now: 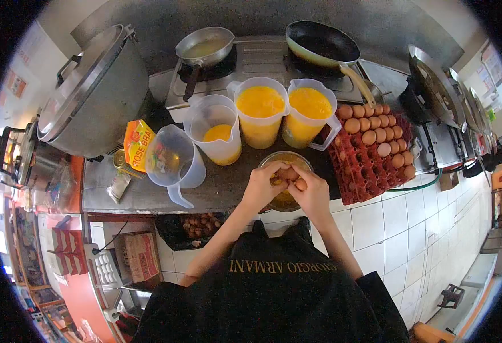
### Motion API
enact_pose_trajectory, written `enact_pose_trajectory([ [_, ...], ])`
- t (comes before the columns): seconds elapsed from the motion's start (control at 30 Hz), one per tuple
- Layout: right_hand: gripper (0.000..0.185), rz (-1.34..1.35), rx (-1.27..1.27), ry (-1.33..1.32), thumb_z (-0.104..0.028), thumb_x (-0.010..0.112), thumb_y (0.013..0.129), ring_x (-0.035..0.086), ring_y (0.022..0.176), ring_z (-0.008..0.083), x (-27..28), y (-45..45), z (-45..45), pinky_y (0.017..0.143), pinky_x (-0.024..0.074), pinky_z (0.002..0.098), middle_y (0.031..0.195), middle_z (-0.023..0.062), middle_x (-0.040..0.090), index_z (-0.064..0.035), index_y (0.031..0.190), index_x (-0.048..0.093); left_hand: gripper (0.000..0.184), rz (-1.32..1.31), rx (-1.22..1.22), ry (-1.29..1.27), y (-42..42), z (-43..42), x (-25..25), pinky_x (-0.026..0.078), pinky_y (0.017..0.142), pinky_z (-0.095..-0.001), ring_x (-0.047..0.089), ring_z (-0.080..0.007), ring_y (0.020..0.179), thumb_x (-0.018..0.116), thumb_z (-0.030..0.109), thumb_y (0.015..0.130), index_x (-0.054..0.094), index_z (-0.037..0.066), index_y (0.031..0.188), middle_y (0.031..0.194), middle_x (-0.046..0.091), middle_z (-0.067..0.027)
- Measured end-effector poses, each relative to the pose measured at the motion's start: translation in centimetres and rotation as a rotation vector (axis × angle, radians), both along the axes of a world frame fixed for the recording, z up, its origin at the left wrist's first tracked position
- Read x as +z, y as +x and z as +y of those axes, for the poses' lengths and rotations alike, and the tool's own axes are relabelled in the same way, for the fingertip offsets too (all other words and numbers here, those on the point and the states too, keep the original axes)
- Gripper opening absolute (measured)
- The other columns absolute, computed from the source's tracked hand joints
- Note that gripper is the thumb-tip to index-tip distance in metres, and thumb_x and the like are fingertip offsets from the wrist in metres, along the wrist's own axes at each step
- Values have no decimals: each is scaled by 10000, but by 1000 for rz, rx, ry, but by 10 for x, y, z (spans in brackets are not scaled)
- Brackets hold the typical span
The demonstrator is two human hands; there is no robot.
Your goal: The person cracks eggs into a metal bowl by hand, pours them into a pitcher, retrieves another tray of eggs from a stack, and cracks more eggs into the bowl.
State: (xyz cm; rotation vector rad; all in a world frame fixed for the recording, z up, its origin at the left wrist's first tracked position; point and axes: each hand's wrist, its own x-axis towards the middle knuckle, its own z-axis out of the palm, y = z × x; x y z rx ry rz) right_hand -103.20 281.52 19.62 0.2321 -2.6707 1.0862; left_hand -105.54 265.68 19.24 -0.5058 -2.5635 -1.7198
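Note:
Over a round bowl (285, 204) with yellow egg in it, my two hands meet at the counter's front edge. My left hand (260, 187) has its fingers closed around a brown egg (287, 174), at the spot where both hands' fingertips come together. My right hand (312, 193) is closed too, with another brown egg (301, 184) showing between its fingers. Whether the shells are cracked is hard to make out. Just behind the bowl, two pitchers (260, 123) (302, 134) are nearly full of beaten egg. A third pitcher (210, 150) holds less.
An apparently empty pitcher (171, 168) stands left, beside an orange packet (138, 143). Stacked red trays (354, 171) of brown eggs sit right. Behind are a stove (259, 54), a saucepan (205, 46), a frying pan (322, 43) and a large pot (102, 97). Below hangs a black bag (171, 231) with eggshells.

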Motion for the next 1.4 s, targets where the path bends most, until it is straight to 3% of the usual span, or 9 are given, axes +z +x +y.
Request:
enact_pose_trajectory([
  [0.37, 417, 104, -22, 68, -197, 679, 697, 637, 731, 322, 2, 3, -1, 644, 519, 395, 891, 141, 646, -148, 1108, 637, 399, -9, 2, 118, 0, 3, -14, 525, 845, -327, 638, -244, 979, 670, -51, 669, 598, -11, 1059, 1136, 622, -124],
  [0.43, 398, 77, -31, 91, -152, 669, 702, 641, 767, 310, 11, 5, -2, 670, 521, 379, 922, 132, 649, -115, 1097, 637, 391, 88, 13, 100, -1, 3, -16, 550, 754, -309, 651, -231, 923, 702, -3, 677, 596, 4, 1054, 1097, 632, -115],
  [0.6, 367, -15, -1, 132, -102, 653, 711, 644, 800, 291, 16, 6, 5, 691, 522, 362, 950, 106, 650, -94, 1077, 644, 394, 27, -17, 113, 0, -1, -4, 530, 801, -315, 630, -234, 968, 671, -39, 672, 588, 3, 1055, 1146, 609, -119],
  [0.77, 426, 199, -21, 119, -176, 653, 749, 640, 705, 298, 15, 2, 11, 611, 513, 399, 918, 118, 644, -142, 1163, 561, 456, 199, -121, -21, -8, -7, -9, 494, 861, -336, 597, -253, 1020, 657, -48, 678, 556, 18, 1118, 1170, 582, -128],
  [0.93, 364, 13, 23, -30, -241, 669, 744, 640, 669, 309, 15, 5, 11, 595, 509, 416, 794, 119, 654, -117, 1066, 552, 459, 118, -73, -2, -2, -2, -3, 497, 840, -360, 602, -328, 990, 690, 9, 671, 555, 36, 1109, 1094, 611, -140],
  [1.03, 389, 21, 38, -66, -357, 659, 754, 635, 628, 300, 6, 5, 14, 574, 493, 404, 658, 111, 619, -118, 1047, 568, 467, 122, -112, -34, -6, -1, -13, 496, 847, -339, 597, -296, 1028, 673, -15, 713, 572, 49, 1165, 1130, 596, -148],
  [1.13, 356, -87, 84, -126, -317, 642, 807, 641, 692, 305, 21, 9, 17, 615, 509, 409, 718, 120, 634, -107, 1078, 550, 420, -46, -169, 218, -4, 4, -22, 501, 858, -333, 585, -233, 1037, 635, -73, 755, 572, 27, 1158, 1162, 572, -114],
  [1.3, 336, 293, -9, -296, -243, 691, 774, 641, 723, 279, 17, 7, 20, 600, 487, 349, 830, 142, 640, -59, 1024, 565, 436, -168, -153, 347, -7, 3, -30, 466, 909, -350, 540, -216, 1081, 591, -98, 791, 501, 30, 1198, 1196, 512, -92],
  [1.4, 222, 115, -49, -252, -222, 654, 789, 614, 731, 289, 30, 10, 39, 642, 486, 371, 805, 128, 623, -38, 892, 585, 435, -142, -111, 529, 0, -10, -37, 438, 928, -340, 518, -204, 1093, 577, -108, 802, 464, 40, 1195, 1182, 483, -83],
])
